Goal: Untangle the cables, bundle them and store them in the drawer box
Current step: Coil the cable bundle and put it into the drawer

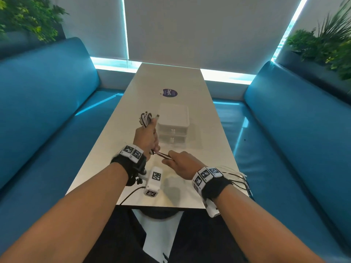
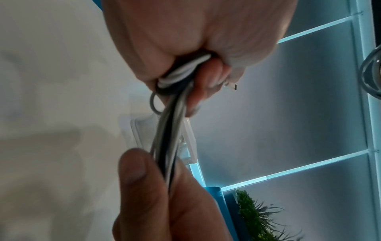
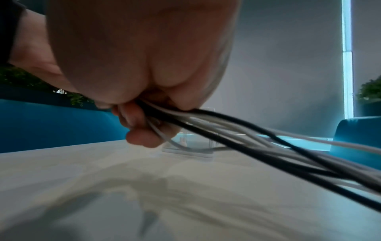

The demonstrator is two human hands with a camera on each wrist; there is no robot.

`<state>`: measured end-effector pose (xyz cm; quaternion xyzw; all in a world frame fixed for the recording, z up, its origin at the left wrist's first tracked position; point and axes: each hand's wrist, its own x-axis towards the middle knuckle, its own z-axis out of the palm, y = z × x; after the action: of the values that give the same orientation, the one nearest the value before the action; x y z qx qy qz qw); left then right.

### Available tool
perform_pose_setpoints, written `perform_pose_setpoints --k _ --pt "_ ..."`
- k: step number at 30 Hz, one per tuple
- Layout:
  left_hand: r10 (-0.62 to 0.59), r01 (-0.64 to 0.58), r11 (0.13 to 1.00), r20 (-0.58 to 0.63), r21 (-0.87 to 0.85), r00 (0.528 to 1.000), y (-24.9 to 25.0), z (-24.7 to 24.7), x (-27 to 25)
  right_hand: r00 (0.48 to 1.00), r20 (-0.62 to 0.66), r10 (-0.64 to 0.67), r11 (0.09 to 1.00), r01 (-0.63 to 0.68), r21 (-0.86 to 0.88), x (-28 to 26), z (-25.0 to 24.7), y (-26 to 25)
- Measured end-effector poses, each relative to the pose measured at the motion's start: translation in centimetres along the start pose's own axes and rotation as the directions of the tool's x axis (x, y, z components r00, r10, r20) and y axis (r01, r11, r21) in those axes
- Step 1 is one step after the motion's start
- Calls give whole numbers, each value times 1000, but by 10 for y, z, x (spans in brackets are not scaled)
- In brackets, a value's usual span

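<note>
From the head camera: the left hand [image 1: 146,138] is fisted round a bundle of black and white cables [image 1: 145,118] — loops poke out above it, beside the white plastic two-drawer box [image 1: 173,126] on the long pale table [image 1: 171,80]. The right hand [image 1: 182,164] pinches the strands running between.

Left wrist: fingers [image 2: 198,93] curled tight on the coil [image 2: 181,71].

Right wrist: fingers [image 3: 134,117] clamp the cords [image 3: 237,137] — they trail above the tabletop.
</note>
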<state>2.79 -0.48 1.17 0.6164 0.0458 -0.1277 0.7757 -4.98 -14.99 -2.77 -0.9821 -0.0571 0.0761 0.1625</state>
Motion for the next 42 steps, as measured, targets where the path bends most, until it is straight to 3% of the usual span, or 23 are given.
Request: perform_pose_setpoints --k 3,8,12,16,20,24,26,29,37,42 --pt "6 -4 986 -15 167 1000 1 -4 6 999 29 32 993 -28 -117 -3 2 9" --pt "99 -109 882 47 459 994 1 -7 11 994 57 94 992 -88 -86 -8 2 23" --pt "145 -223 729 172 647 974 0 -12 11 988 62 142 980 -132 -150 -12 -2 38" --pt "152 -331 501 295 800 943 8 -14 1 991 5 137 980 -134 -150 -5 -11 38" --pt "66 -383 357 386 852 920 15 -24 -5 996 -27 84 990 -87 -112 5 -18 24" --pt "-54 -512 190 530 838 846 10 -28 -19 999 -38 25 995 -28 -92 17 -21 11" --pt "-125 -519 188 545 834 829 2 -30 -18 999 -30 -14 995 11 -96 18 -22 7" --pt "-175 -470 196 503 860 846 -8 -34 -10 1000 -21 -1 996 -1 -92 17 -20 4" --pt "-90 -376 96 384 922 919 -13 -27 -1 996 -82 24 995 -16 97 8 -22 7" --pt "-89 -382 211 407 900 909 -15 -34 -3 991 -42 128 991 -126 45 5 -21 34"
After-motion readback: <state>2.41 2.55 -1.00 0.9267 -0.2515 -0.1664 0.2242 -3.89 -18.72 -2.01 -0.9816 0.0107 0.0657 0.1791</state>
